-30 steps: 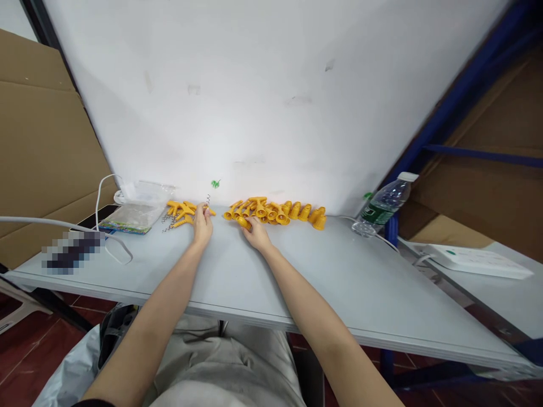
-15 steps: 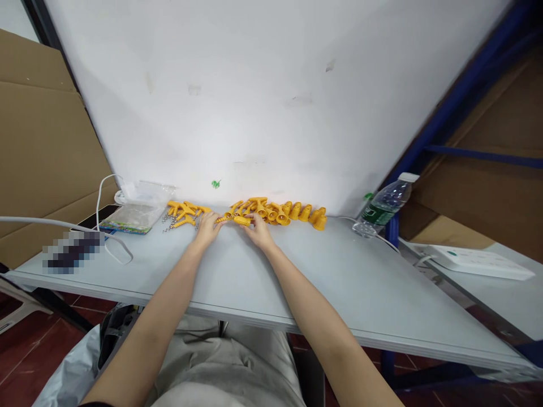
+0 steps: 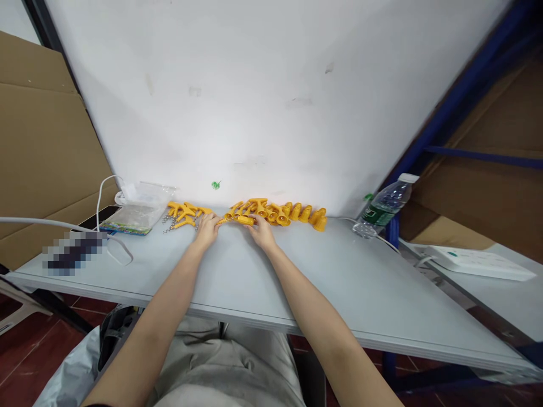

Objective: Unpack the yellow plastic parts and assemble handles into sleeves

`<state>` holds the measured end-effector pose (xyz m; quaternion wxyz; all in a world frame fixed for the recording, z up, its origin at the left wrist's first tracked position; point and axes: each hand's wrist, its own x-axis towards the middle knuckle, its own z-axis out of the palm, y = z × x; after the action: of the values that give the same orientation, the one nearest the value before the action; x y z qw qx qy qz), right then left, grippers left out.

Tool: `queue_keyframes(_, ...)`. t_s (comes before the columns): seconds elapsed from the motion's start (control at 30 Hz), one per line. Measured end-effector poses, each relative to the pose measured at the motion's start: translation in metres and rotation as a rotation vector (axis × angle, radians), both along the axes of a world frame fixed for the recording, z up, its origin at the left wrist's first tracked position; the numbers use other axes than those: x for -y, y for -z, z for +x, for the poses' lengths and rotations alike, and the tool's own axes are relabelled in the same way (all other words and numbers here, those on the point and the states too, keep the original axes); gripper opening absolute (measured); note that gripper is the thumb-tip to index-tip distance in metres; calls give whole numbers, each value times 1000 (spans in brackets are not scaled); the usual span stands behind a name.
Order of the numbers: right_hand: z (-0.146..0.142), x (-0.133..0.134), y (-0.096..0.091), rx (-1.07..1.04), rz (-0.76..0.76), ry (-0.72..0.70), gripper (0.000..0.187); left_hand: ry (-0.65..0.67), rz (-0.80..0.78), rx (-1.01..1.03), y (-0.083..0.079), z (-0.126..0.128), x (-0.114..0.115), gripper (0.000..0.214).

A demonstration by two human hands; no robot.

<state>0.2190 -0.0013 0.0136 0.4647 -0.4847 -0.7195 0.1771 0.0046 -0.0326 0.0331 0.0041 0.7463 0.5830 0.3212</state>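
Note:
My left hand (image 3: pixel 207 229) is closed on the ridged yellow handle of a corkscrew (image 3: pixel 223 220), its metal spiral pointing right. In my right hand (image 3: pixel 261 230) is a yellow plastic cup (image 3: pixel 243 220), lying on its side with one end toward the spiral. The spiral's tip is right at the cup; whether it is inside I cannot tell. Left of my left hand lies a pile of yellow T-shaped handles (image 3: pixel 185 211) with metal spirals. Behind and right of my right hand are several handles fitted with cups (image 3: pixel 271 215), then a row of loose yellow cups (image 3: pixel 305 213).
A white board (image 3: pixel 271 113) rises behind the grey table (image 3: pixel 254 288). On the left are plastic bags (image 3: pixel 136 215), a white cable (image 3: pixel 114 240) and a blurred dark object (image 3: pixel 74 254). A water bottle (image 3: pixel 384 206) and a white power strip (image 3: pixel 479 262) are to the right.
The cup in my right hand has turned to line up more with the corkscrew's spiral. My left hand has hardly moved.

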Motion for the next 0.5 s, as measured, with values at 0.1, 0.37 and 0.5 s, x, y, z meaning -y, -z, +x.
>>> queue_keyframes(0.1, 0, 0, -1, -12, -6, -5, 35, 2, 29, 24, 2, -1, -2, 27)
queue_keyframes(0.37, 2, -2, -4, -24, -28, 15, 36, 1, -5, -11, 3, -1, -2, 28)
queue_keyframes(0.5, 7, 1, -7, 68, 47, -32, 36, 24, 6, -20, 1, -1, -1, 31)
